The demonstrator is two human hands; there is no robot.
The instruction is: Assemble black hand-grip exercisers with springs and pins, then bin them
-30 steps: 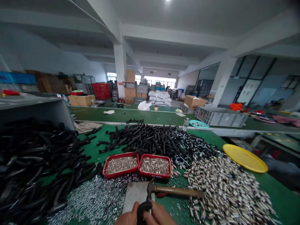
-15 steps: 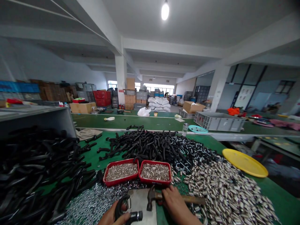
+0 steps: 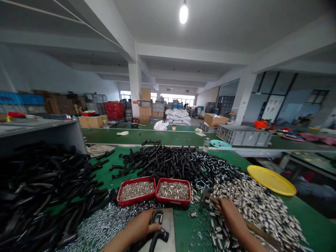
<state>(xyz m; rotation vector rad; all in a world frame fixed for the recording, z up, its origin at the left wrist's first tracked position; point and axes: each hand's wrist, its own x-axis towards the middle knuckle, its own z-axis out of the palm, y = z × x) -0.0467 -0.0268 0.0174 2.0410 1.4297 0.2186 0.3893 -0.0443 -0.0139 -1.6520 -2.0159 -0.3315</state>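
My left hand [image 3: 139, 225] is closed around a black curved handle-like part [image 3: 163, 235] with a shiny metal piece in its bend. It holds the part over a flat metal plate [image 3: 169, 220] at the front of the bench. Well to the right, my right hand [image 3: 231, 213] grips the wooden shaft of a hammer [image 3: 207, 194]. The hammer's head points left, and its shaft runs back under my forearm. Beneath that hand lies a heap of shiny metal cylinders [image 3: 258, 206].
Two red trays [image 3: 173, 201] of small metal pins stand behind the plate. Black curved parts [image 3: 162, 162] are heaped at the back, and more [image 3: 39, 196] at the left. Small metal rings [image 3: 101, 224] cover the front left. A yellow lid [image 3: 271, 180] lies at the right.
My right hand has carried the hammer from beside the plate rightward to the cylinder heap. My left hand has shifted right and up with the black part, now over the plate.
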